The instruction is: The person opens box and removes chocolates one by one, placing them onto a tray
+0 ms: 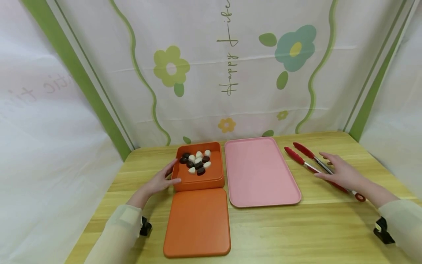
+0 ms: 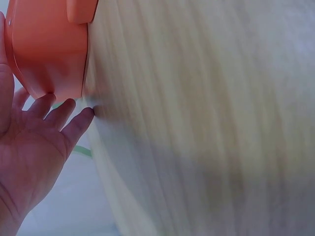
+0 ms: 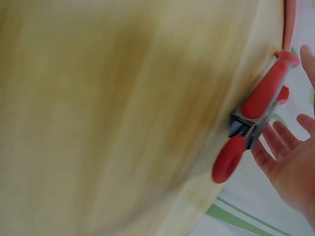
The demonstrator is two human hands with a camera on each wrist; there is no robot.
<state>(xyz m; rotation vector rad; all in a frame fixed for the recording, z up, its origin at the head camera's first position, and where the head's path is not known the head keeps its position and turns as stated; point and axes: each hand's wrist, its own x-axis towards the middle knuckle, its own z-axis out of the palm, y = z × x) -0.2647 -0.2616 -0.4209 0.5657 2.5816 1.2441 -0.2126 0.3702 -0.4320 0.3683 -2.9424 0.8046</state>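
Observation:
An orange box (image 1: 197,184), uncovered, holds several white pieces (image 1: 198,160) and dark pieces (image 1: 200,171) that look like candies or pebbles. At its left side is my left hand (image 1: 158,182), fingers spread along the wall and thumb by the front corner. In the left wrist view, the fingertips of that hand (image 2: 32,152) reach the box wall (image 2: 49,44). Red-and-silver tongs (image 1: 294,155) lie spread on the right of the table. Over their handles hovers my right hand (image 1: 344,174), fingers apart; the right wrist view shows the tongs (image 3: 263,91) beside its fingers, not gripped.
A flat orange lid (image 1: 197,223) lies in front of the box. To the box's right is a pink tray (image 1: 258,172), between it and the tongs. Behind the wooden table (image 1: 280,234) hangs a flower-patterned curtain (image 1: 197,106), with white sheets at both sides.

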